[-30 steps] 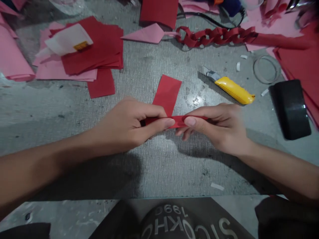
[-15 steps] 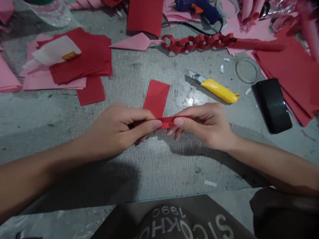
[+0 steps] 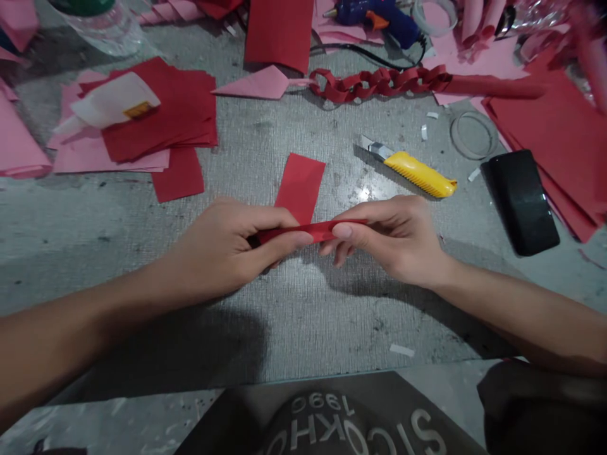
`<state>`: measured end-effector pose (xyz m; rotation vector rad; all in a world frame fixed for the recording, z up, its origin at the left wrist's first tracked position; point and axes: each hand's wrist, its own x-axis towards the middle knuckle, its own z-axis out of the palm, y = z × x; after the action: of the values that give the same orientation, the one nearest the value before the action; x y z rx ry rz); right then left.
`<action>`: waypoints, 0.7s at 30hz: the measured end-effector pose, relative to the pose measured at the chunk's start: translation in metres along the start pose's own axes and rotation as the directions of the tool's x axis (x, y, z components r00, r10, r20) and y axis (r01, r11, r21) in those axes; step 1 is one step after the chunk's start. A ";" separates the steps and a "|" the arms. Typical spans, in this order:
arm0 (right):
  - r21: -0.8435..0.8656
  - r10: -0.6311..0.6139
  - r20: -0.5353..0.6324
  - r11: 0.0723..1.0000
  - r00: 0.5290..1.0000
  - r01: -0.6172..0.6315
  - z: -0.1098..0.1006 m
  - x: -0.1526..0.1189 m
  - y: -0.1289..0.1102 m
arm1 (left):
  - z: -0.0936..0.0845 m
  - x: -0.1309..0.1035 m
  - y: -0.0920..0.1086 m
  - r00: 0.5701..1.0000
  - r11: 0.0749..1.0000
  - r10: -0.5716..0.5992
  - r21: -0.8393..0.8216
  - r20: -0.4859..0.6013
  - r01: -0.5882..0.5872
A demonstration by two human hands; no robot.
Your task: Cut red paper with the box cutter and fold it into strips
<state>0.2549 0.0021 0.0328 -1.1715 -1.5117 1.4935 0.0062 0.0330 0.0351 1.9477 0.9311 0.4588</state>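
Observation:
Between my hands, above the table, is a narrow folded strip of red paper (image 3: 323, 231). My left hand (image 3: 241, 243) pinches its left part between thumb and fingers. At its right end, my right hand (image 3: 393, 237) grips it the same way, thumb on the near side. Just behind the strip a red paper rectangle (image 3: 301, 186) lies flat, its near end hidden by my left fingers and the strip. A yellow box cutter (image 3: 420, 174) with its blade out rests beyond my right hand.
A white glue bottle (image 3: 111, 104) lies on stacked red paper (image 3: 190, 107). Farther back are a red paper chain (image 3: 379, 84), a pink paper cone (image 3: 260, 84) and a blue glue gun (image 3: 379, 19). At right are a tape roll (image 3: 473, 136) and a black phone (image 3: 524, 202).
The view has shifted slightly. My left thumb has slid a little to the right along the red strip, while my right hand keeps nearly the same hold.

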 end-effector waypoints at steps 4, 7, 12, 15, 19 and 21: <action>-0.004 -0.026 0.008 1.000 1.000 0.026 -0.001 -0.001 0.001 | 0.001 -0.001 0.000 1.000 1.000 0.002 0.021 -0.021 -0.001; -0.024 -0.049 0.002 0.999 0.999 0.049 -0.001 -0.001 0.002 | 0.001 -0.001 -0.002 0.999 0.999 0.015 0.043 -0.030 -0.014; -0.046 -0.075 0.007 0.996 0.997 0.075 0.000 -0.001 0.002 | 0.002 -0.002 -0.006 0.996 0.993 0.077 0.094 -0.047 -0.072; -0.087 -0.089 0.042 0.992 0.995 0.093 -0.001 0.000 0.000 | 0.003 -0.004 -0.008 0.992 0.983 0.115 0.149 -0.055 -0.106; -0.232 -0.071 0.101 0.968 0.992 0.093 -0.002 -0.001 -0.001 | 0.009 -0.008 -0.011 0.962 0.907 0.274 0.338 -0.024 -0.250; -0.300 -0.087 0.126 0.946 0.988 0.121 -0.002 -0.002 0.000 | 0.012 -0.010 -0.012 0.931 0.843 0.364 0.423 0.008 -0.333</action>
<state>0.2576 0.0015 0.0331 -1.1758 -1.9050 1.3028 0.0021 0.0224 0.0187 2.5315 0.7594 0.5762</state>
